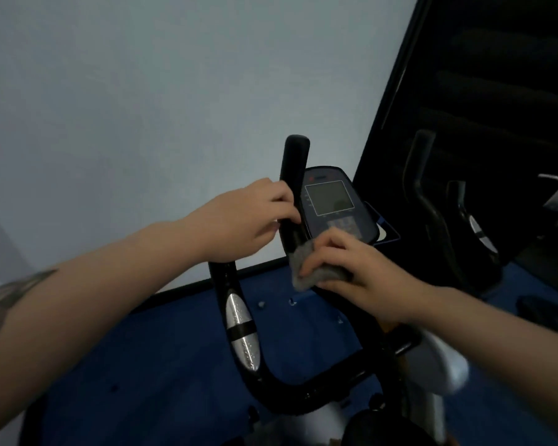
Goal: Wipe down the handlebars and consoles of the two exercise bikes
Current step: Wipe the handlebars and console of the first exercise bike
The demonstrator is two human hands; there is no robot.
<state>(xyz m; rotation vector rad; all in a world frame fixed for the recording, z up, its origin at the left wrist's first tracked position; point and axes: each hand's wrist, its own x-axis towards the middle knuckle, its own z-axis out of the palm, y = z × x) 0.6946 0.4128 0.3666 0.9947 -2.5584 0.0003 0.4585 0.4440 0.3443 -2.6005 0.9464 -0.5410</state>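
Pale wall [142, 107], left grip [239, 220] clasping handlebar [292, 175], right grip [351, 268] pinching cloth [306, 268]

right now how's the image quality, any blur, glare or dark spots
Head view: dim overall, the upper right nearly black; the right hand and its grey cloth are slightly motion-blurred; wide-angle bending curves the dark frame edge at right; specular glints sit on the silver oval grip sensor of the black handlebar; the grey console screen shows no glare, its text unreadable.

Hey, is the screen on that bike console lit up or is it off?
Off, as far as it shows: the console screen is a flat, dull grey with no digits or glow. The right hand holds a grey cloth just below it.
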